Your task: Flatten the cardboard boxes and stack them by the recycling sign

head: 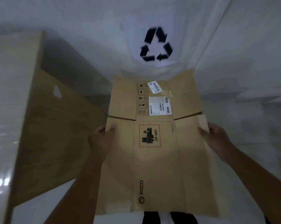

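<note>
Two hands grip one flattened cardboard box (pixel 154 143) by its side edges, left hand (pixel 101 139) on the left edge, right hand (pixel 217 139) on the right, box held between them just below the recycling sign (pixel 155 45) on the wall.

Flattened box (pixel 154 151) (PICO-printed) below recycling sign (pixel 155 45).

The flattened cardboard box (pixel 155 143) is tan with black handling symbols, white barcode labels (pixel 160 105) and a red-dashed black battery mark (pixel 149 135), below the black recycling sign (pixel 155 45) on a white wall (pixel 88 16).
</note>
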